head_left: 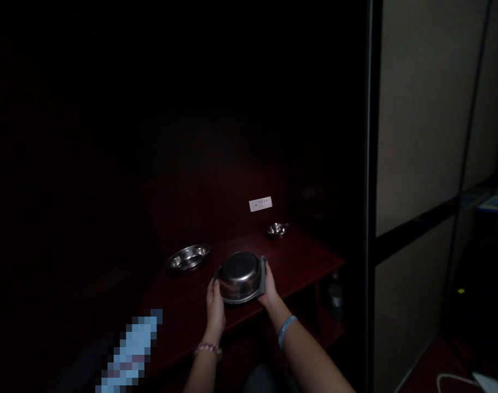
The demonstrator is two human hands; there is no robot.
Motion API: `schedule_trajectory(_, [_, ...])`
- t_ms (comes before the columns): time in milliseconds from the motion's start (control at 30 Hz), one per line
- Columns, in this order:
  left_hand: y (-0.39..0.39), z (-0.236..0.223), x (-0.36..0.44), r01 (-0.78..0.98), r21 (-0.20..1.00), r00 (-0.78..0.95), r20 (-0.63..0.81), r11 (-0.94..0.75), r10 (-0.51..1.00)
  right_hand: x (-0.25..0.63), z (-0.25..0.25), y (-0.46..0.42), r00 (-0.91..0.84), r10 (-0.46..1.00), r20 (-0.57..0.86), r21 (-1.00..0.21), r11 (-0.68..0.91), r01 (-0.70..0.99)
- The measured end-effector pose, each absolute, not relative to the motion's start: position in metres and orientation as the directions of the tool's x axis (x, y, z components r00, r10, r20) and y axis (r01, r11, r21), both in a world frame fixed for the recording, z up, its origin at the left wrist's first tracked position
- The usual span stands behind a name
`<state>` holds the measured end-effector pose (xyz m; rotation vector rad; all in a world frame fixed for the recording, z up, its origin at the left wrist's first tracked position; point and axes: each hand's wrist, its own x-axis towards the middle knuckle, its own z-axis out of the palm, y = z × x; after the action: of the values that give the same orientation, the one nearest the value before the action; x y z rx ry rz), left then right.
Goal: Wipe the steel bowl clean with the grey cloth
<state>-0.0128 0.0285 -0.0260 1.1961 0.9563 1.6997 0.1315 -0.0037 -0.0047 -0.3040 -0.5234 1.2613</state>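
A shiny metal bowl [239, 275], its base turned up and facing me, is held between both hands over the front part of the dark red desk [304, 262]. My left hand [216, 310] is closed on the rim at the left. At the opposite side my right hand [270, 288] grips the bowl through a dark grey cloth [262, 279]. A wide, shallow metal dish [189, 258] lies open side up to the left of the bowl. Further back on the right sits a small metal bowl [277, 230].
On the back wall is a white power socket [261, 204]. A bottle-like object [336, 295] stands in the shelf space below the desk. Pale sliding panels [420, 125] rise at the right, with a white cable [453, 376] on the floor. The left side is very dark.
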Motion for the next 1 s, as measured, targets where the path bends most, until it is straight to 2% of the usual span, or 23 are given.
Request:
schedule_trajectory(167, [0.016, -0.011, -0.01, -0.196, 0.922, -0.214, 0.293, -0.335, 0.932, 0.132, 0.006, -0.008, 0.204, 0.961, 0.185, -0.402, 0.264, -0.877])
schedule_trajectory(400, [0.011, -0.008, -0.002, -0.226, 0.923, -0.239, 0.257, -0.312, 0.936, 0.138, 0.008, -0.01, 0.173, 0.983, 0.054, -0.453, 0.178, -0.873])
schedule_trajectory(633, [0.011, -0.014, -0.001, -0.22, 0.92, -0.244, 0.271, -0.325, 0.931, 0.14, 0.007, -0.012, 0.149, 0.984, 0.097, -0.45, 0.177, -0.875])
schedule_trajectory(933, [0.01, -0.023, -0.002, -0.221, 0.916, -0.219, 0.289, -0.336, 0.932, 0.145, 0.0, -0.014, 0.17, 0.985, -0.018, -0.451, 0.144, -0.881])
schedule_trajectory(1000, [0.009, -0.025, -0.001, -0.238, 0.909, -0.227, 0.291, -0.342, 0.929, 0.146, -0.002, -0.015, 0.167, 0.986, -0.003, -0.465, 0.146, -0.873])
